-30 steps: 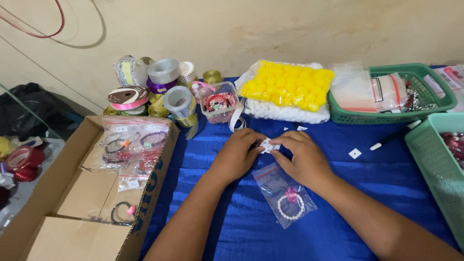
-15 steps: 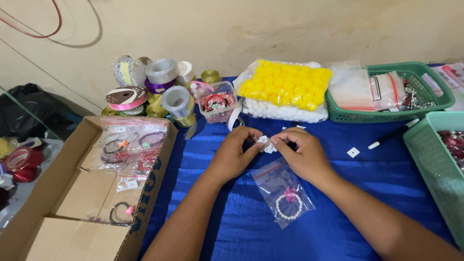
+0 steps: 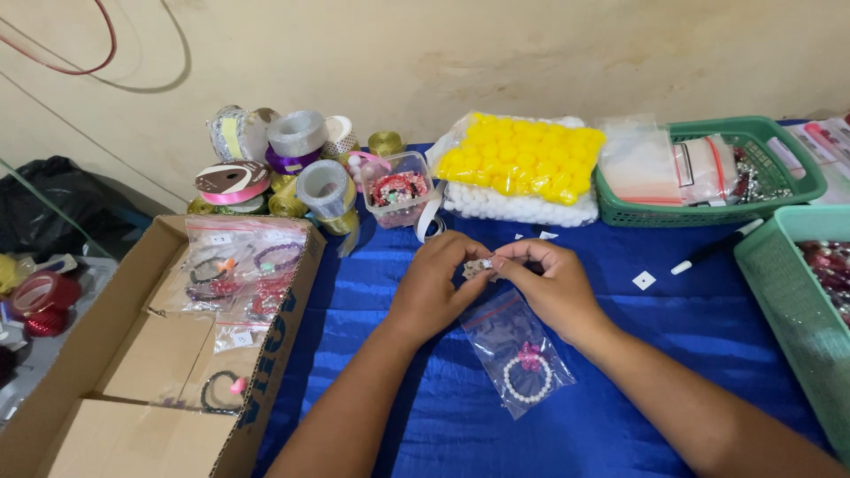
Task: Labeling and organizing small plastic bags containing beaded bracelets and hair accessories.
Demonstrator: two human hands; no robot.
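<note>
Small paper label [image 3: 478, 267] (mostly hidden) pinched between fingers [image 3: 503, 262].

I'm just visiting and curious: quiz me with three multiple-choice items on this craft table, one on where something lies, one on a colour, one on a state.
1. Where does the clear bag with the white bead bracelet lie?
A. In the cardboard box
B. On the blue cloth, below the hands
C. In the green basket

2. What colour are the balls in the bag on top by the wall?
A. Yellow
B. Red
C. Black

3. What are the left hand and right hand doing?
A. Resting flat and apart
B. Both inside the box
C. Pinching one small piece together

Answers: 1 B, the bag rests on the blue cloth just under the wrists. 2 A, the upper bag is bright yellow. 3 C, the fingertips of both hands meet on the small piece.
</note>
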